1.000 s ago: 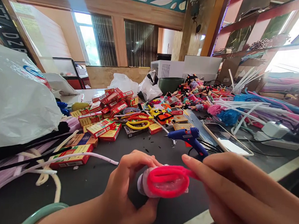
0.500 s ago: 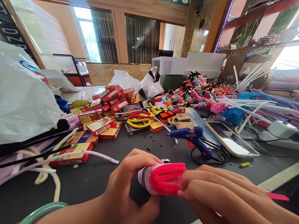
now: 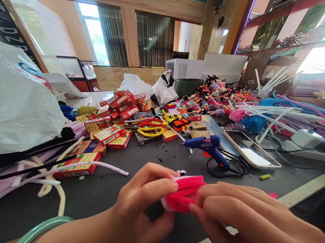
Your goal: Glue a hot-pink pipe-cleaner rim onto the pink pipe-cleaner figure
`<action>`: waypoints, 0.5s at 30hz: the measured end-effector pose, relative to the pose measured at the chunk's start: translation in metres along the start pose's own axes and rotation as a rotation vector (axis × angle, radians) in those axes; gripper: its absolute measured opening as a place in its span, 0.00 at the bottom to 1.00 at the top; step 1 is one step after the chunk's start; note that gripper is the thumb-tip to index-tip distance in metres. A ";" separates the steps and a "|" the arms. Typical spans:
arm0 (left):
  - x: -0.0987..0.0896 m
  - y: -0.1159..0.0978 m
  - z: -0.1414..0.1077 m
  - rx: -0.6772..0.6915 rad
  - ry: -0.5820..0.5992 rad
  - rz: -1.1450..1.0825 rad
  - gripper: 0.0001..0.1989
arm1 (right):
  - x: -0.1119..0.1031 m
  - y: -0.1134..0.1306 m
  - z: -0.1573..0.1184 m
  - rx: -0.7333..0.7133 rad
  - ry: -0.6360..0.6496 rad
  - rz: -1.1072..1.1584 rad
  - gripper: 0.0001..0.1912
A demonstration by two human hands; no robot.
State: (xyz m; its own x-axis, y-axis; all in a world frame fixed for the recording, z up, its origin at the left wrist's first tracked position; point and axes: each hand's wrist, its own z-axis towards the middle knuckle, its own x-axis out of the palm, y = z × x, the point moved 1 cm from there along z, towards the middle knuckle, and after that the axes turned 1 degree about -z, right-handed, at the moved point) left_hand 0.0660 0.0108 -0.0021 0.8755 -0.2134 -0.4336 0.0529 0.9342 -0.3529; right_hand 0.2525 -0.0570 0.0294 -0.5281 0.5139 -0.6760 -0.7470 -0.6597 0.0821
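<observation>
A bundle of bright pink pipe cleaner (image 3: 184, 194), bent into flattened loops, is held between both hands above the table's front part. Around its left end curl the fingers of my left hand (image 3: 144, 193), and white fuzzy material shows behind the pink. My right hand (image 3: 237, 206) pinches the right end of the loops between thumb and fingers. Just beyond lies a blue glue gun (image 3: 206, 148), its nozzle pointing left. A small black-and-white bit peeks out behind the bundle.
Red-and-yellow boxes (image 3: 114, 135) are heaped at left centre, near a white plastic bag (image 3: 20, 102). Pale pipe cleaners (image 3: 102, 164) stick out from the left. A phone (image 3: 251, 149) lies right of the glue gun. Small dolls (image 3: 216, 95) pile up behind.
My left forefinger has moved right onto the pink loops, covering more of the white part. The pink tail beyond my right hand shows less.
</observation>
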 end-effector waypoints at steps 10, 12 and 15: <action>-0.002 0.000 -0.003 0.069 0.091 0.127 0.19 | -0.004 0.002 0.002 0.040 0.023 -0.039 0.16; -0.004 0.001 -0.005 0.111 0.132 0.193 0.16 | -0.004 0.002 0.001 0.013 0.017 -0.033 0.17; -0.005 0.001 -0.011 0.117 0.204 0.286 0.14 | -0.003 0.002 0.000 0.003 0.027 -0.053 0.17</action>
State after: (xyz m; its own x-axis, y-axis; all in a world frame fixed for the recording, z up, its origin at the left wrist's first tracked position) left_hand 0.0570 0.0101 -0.0094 0.7495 0.0199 -0.6617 -0.1157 0.9881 -0.1014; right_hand 0.2526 -0.0604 0.0319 -0.4767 0.5326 -0.6993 -0.7747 -0.6305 0.0479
